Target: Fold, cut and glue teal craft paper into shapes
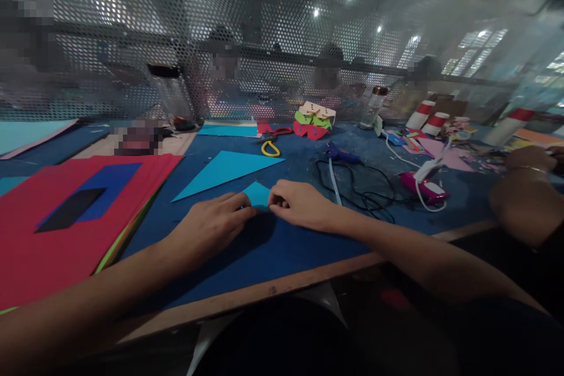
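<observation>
Between my hands, a small piece of light-blue paper (257,194) rests on the blue table, its pointed top facing away from me. My left hand (214,220) pinches its left lower edge with bent fingers. On the opposite side, the curled fingers of my right hand (302,202) hold the right edge. The paper's lower part is hidden by my fingers. Just beyond lies a larger light-blue paper triangle (224,171). Behind that are scissors (270,148) with one yellow and one red handle loop.
Red paper sheets (39,264) lie in a stack at left, with blue and black pieces on top. A glue gun (343,154) and its black cord (374,188) are at right, near a magenta-and-white device (425,188). Bottles (171,97) stand by the mesh partition (273,70). Another person's arm (524,205) rests far right.
</observation>
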Action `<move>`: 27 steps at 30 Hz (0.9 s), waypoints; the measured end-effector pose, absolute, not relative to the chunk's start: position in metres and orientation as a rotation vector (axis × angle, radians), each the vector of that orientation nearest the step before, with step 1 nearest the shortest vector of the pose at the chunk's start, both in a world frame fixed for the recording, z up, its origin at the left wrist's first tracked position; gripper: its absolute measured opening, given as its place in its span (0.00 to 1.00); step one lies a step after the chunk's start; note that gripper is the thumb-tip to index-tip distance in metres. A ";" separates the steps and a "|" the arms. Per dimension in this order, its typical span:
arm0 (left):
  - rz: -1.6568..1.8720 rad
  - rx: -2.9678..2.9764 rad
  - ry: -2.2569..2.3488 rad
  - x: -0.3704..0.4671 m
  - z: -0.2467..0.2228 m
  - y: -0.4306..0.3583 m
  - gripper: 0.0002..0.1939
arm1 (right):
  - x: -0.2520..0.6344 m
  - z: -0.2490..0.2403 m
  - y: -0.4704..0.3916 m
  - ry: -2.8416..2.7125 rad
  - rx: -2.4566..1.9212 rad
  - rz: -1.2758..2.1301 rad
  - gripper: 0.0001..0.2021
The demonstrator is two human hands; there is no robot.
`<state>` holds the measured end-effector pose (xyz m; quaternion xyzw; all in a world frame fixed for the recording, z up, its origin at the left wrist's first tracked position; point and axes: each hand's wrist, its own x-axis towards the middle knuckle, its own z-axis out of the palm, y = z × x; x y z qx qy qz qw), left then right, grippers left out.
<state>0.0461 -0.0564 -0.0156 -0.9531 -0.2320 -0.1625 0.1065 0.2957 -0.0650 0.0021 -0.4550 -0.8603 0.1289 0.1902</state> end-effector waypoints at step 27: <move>-0.512 -2.865 -0.708 0.044 -0.019 -0.053 0.17 | 0.350 0.002 -0.081 -2.453 -1.399 0.209 0.08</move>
